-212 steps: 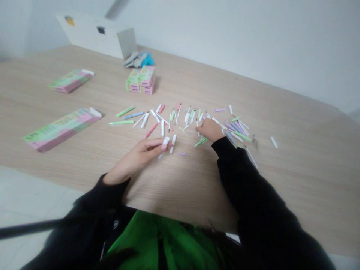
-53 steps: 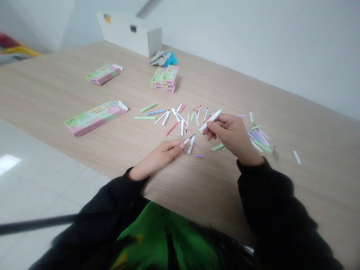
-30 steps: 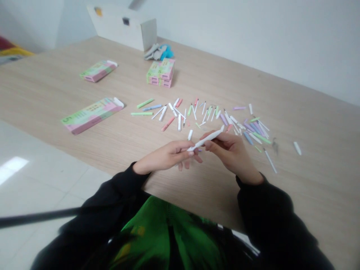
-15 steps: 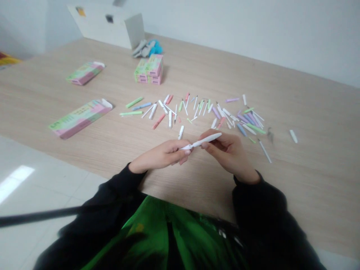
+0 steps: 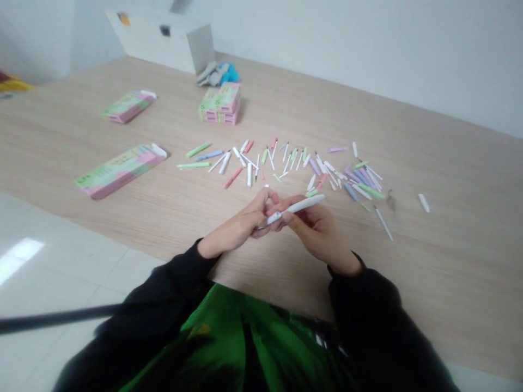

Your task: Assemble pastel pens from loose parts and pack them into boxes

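A white pen [image 5: 305,203] slants between my two hands, its tapered end up to the right. My right hand [image 5: 321,231] is closed on the barrel, with the thumb in front. Closed around its lower left end is my left hand [image 5: 247,220], and the fingertips of both hands nearly meet there. Just beyond the hands lie loose pen parts: a white barrel [image 5: 249,175], a red barrel [image 5: 232,178] and a blue barrel [image 5: 350,191]. A thin white refill [image 5: 383,223] rests to the right of my right hand.
Two pink and green cartons, a near one [image 5: 122,171] and a far one [image 5: 129,105], lie at the left. Stacked small boxes [image 5: 220,103] stand behind the parts, near grey and blue gloves [image 5: 218,73] and a white box [image 5: 163,41]. A white piece [image 5: 424,202] lies far right.
My right hand has shifted left along the pen, closer to my left hand. The left fingers have lifted and regripped the pen's lower end, now covering most of a white part behind them.
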Motion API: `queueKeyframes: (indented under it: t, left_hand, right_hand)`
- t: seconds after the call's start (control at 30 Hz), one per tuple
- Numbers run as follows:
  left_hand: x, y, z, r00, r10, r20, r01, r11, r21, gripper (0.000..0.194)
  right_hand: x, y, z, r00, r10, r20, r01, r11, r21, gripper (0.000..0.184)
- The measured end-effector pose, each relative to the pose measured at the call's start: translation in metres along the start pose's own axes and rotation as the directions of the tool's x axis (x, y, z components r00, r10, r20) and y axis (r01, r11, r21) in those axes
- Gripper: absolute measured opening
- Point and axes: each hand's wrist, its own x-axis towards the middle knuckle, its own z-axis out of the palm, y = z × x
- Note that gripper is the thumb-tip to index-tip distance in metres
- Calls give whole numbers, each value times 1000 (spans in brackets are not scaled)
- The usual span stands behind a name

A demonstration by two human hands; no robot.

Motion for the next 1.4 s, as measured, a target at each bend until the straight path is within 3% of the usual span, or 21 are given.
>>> queueKeyframes:
  t: [0.13,0.2,0.27,0.33,0.4,0.47,0.5,0.53,0.57,0.67,0.73,0.8,0.93,1.03,1.17,1.27,1.4]
  left_hand:
    - [0,-1,3,999,46,15,-45,997,-62,36]
    - [-5,10,-1,996,90,-28,-85,988,130,26]
    - [-16,27,-17,976,179,-125,-104,885,453,23]
    - [-34,46,-50,908,324,-265,-11,652,758,33]
    - [-58,61,-99,776,480,-409,245,369,897,47]
    - [-82,72,-154,631,573,-522,557,133,820,66]
    - [-94,74,-181,581,576,-575,681,43,731,81]
    - [-103,76,-204,568,512,-644,761,-28,649,95]
    - [-111,77,-222,575,444,-687,779,-40,626,103]
    - [-122,75,-246,629,288,-722,766,-74,638,81]
    - [-124,73,-240,677,284,-679,722,-74,688,67]
    - [-123,70,-223,731,345,-589,630,-8,777,64]
    - [-118,57,-176,777,528,-343,275,206,939,66]
    - [-111,47,-138,763,600,-241,95,264,960,68]
    - [-100,39,-100,728,644,-233,15,325,946,69]
    - [-95,38,-85,729,647,-224,-15,343,939,66]
    - [-91,42,-75,708,688,-161,-76,301,951,65]
  right_hand:
    - [2,0,6,998,14,-62,-18,998,-53,23]
    - [1,-6,6,994,13,-112,-28,991,-128,22]
    - [-2,-13,1,985,8,-171,-45,975,-216,18]
    - [-7,-20,-6,972,-17,-235,-54,954,-295,15]
    - [-10,-25,-15,963,-45,-266,-55,932,-358,14]
    - [-8,-28,-22,962,-68,-264,-45,915,-401,12]
    - [-5,-30,-24,964,-79,-255,-34,910,-413,12]
    - [0,-32,-25,966,-89,-243,-22,907,-420,12]
    - [6,-34,-25,967,-103,-233,-6,906,-424,12]
    - [33,-46,-15,971,-140,-193,49,910,-412,12]
    - [54,-56,-3,967,-191,-168,120,924,-362,11]
    - [72,-67,12,950,-267,-159,212,931,-296,9]
    - [94,-86,39,924,-362,-126,318,907,-276,10]
    - [96,-94,53,937,-347,-33,320,894,-315,15]
    - [88,-98,59,950,-310,25,303,901,-311,14]
    - [80,-100,59,952,-305,17,291,887,-358,16]
    - [75,-101,56,953,-295,74,298,858,-419,13]
